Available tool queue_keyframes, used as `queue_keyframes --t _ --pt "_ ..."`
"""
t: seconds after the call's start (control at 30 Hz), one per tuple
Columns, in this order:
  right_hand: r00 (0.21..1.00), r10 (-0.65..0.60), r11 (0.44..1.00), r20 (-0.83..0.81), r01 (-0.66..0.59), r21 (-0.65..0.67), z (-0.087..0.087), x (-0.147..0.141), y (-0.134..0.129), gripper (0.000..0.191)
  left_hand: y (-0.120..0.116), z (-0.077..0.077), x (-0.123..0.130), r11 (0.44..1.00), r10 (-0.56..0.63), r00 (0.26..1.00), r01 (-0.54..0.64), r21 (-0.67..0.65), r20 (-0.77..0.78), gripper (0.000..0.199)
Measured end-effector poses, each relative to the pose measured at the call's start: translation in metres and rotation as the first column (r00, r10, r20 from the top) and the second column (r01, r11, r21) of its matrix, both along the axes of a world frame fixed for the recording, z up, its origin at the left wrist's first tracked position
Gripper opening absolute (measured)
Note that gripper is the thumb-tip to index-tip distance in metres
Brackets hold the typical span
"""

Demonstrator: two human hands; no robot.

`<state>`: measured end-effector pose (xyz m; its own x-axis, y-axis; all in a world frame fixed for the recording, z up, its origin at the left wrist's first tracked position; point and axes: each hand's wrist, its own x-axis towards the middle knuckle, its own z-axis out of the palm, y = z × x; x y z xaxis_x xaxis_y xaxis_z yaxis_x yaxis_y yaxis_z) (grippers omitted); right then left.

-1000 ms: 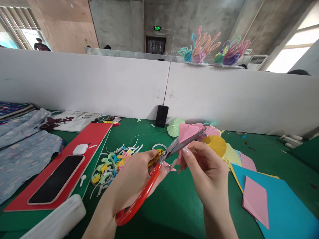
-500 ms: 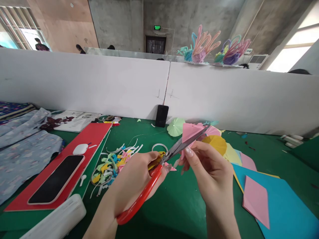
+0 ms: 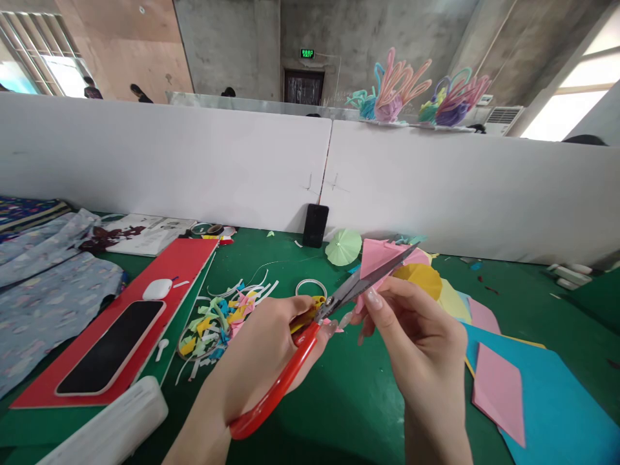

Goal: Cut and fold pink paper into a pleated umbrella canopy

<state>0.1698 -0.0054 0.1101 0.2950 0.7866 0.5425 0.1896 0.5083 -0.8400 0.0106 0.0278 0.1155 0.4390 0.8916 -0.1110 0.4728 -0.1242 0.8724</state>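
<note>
Cutting, it seems: the left hand (image 3: 271, 339) grips scissors (image 3: 301, 355), the right hand (image 3: 414, 329) pinches pink paper (image 3: 375, 255), which any further snip needs steady.

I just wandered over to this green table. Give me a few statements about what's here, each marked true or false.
1. The left hand holds red-handled scissors. True.
2. The right hand holds a phone. False: it pinches pink paper.
3. The white earbud case lies on the red board. True.
4. The small black phone lies flat. False: it leans against the white partition.
5. Cut paper strips lie left of both hands. True.
</note>
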Motion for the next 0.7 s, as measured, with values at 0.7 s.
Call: queue_keyframes --t 0.7 --pt "0.998 -0.029 0.999 0.050 0.028 0.019 -0.0040 0.0001 -0.0009 0.007 -0.0021 0.0035 -0.0014 1.000 -0.021 1.000 0.021 0.000 0.015 0.007"
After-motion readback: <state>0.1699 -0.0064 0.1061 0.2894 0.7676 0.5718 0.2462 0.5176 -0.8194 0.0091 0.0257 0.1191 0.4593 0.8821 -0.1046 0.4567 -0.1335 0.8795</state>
